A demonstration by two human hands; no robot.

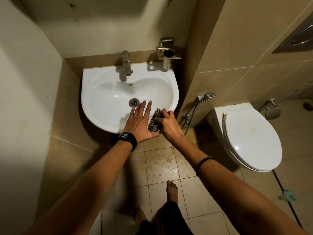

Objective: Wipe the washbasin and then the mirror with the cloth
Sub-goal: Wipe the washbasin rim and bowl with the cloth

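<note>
A: In front of the washbasin (pixel 94 114), nearest to us: one bare foot (pixel 171 190) on wet-looking floor tiles (pixel 162 163).

B: Hands?

A: Both at the washbasin's near rim. Left hand (pixel 138 122), watch on the wrist, lies flat with fingers straight and spread. The tips reach into the bowl just short of the drain (pixel 134 102). It holds nothing.

B: And the cloth?

A: Checked cloth (pixel 154 124), bunched up, on the washbasin's near-right rim, between the two hands. Right hand (pixel 169 123) has its fingers curled round it in a closed hold. Whether the left hand's thumb touches the cloth, I can't tell.

B: Which step?

A: My reading is the washbasin stage, not the mirror. The cloth sits at the rim only. The bowl is glossy all over, so I can't tell wiped parts from unwiped.

B: What does the next move call for?

A: Probably a sweep from the rim down into the bowl, round the drain, then up to the tap (pixel 127 65) at the washbasin's far edge. The left hand would need to lift clear or brace on the rim. A metal tumbler holder (pixel 169 54) hangs just past the washbasin's far-right corner. The mirror is not in view.
</note>
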